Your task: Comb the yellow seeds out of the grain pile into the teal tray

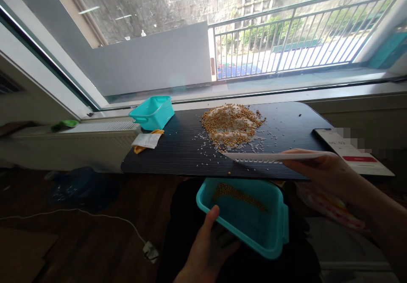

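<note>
My left hand point(206, 249) grips the near rim of a teal plastic bin point(254, 228), held tilted just below the front edge of the black table point(178, 147). A line of yellow beans point(238, 193) lies inside the bin. My right hand point(321, 168) holds a flat white perforated scoop point(270, 156) level over the table's front edge. A heap of mixed beans and white rice point(232, 125) sits on the table beyond the scoop, with loose grains scattered around it.
A second teal bin point(153, 111) stands at the table's back left, with a white and orange packet point(146, 141) beside it. A phone point(352, 155) lies at the right edge. A radiator point(79, 143) is to the left, and a window with a railing lies behind.
</note>
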`<state>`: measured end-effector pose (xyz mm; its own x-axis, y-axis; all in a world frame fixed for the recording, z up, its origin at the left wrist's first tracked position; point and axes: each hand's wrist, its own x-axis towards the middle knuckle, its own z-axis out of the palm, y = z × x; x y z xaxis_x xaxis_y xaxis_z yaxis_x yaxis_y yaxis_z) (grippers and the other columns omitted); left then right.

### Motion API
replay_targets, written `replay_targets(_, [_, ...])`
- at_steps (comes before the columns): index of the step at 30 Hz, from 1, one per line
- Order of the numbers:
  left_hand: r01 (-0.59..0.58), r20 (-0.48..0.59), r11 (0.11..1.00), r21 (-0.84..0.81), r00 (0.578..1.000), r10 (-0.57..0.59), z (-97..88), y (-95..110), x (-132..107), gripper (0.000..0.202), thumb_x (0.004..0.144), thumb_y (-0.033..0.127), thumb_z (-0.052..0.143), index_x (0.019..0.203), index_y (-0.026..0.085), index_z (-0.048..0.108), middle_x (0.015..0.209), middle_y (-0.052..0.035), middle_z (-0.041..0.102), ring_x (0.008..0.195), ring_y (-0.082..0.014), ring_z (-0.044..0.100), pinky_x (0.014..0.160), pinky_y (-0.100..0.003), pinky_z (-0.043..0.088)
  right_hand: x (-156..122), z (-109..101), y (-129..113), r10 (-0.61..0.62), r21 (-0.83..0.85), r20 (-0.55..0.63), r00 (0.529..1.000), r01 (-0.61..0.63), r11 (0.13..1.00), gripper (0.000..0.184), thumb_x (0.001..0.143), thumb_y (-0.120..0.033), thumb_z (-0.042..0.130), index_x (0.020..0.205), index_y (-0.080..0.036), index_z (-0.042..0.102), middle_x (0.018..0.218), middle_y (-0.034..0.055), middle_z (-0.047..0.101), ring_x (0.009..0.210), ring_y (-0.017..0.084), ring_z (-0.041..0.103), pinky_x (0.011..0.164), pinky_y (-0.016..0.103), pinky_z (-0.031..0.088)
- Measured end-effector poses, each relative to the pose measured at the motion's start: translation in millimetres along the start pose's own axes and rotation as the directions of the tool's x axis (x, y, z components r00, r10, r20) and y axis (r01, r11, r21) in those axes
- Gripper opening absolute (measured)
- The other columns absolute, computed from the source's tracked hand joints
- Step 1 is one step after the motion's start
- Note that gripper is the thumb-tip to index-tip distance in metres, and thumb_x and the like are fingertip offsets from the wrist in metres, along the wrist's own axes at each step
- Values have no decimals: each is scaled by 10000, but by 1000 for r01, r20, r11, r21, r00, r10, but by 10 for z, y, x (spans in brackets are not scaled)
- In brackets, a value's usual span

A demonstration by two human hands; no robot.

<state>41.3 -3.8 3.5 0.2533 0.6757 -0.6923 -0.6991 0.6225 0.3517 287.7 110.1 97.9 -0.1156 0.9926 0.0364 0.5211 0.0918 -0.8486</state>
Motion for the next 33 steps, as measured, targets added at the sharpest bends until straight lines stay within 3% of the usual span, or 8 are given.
replay_targets(6, [14,-23,999,29,1000,-13,17,23,1,574,807,489,525,1260,143,467,1202,-146,609,1092,-298,579,947,-433,426,26,51,-32,13,9,-54,998,-12,1000,498,567,-628,641,780,-183,711,736,24,650,671,172,562,619,266,451])
replay_targets(12, [6,0,1000,14,1000,-6,21,11,-18,574,804,485,531,1263,146,466,1211,-143,605,1097,-299,575,947,-433,426,41,97,-45,-62,1,31,998,62,998,456,615,-607,631,776,-190,721,720,18,646,661,157,550,587,245,446])
replay_targets(16, [13,-1,1000,14,1000,-13,39,9,-29,595,797,495,537,1271,144,457,1214,-151,599,1101,-306,572,950,-439,424,-28,92,-38,17,112,-25,1000,-14,994,450,548,-594,685,742,-191,732,730,31,665,693,187,580,651,281,484])
replay_targets(20, [8,-7,1000,16,1000,-8,30,17,-5,596,795,495,537,1272,148,455,1215,-153,597,1096,-301,576,947,-436,424,-30,102,-25,77,118,-80,994,-67,991,460,501,-593,705,742,-203,736,726,29,678,721,212,598,660,306,497])
replay_targets(27, [6,-12,1000,25,1000,-6,27,10,0,613,783,507,549,1270,146,455,1212,-154,598,1086,-309,581,943,-438,426,-67,102,-57,10,132,153,988,-30,991,373,620,-516,680,767,-177,733,784,49,687,732,206,597,671,293,482])
replay_targets(33, [5,7,1000,14,1000,-5,37,15,-20,574,809,478,527,1272,149,452,1216,-150,597,1091,-295,579,947,-433,424,73,140,-35,68,93,-86,994,-60,994,396,558,-516,703,750,-171,735,732,50,700,668,211,595,614,320,477])
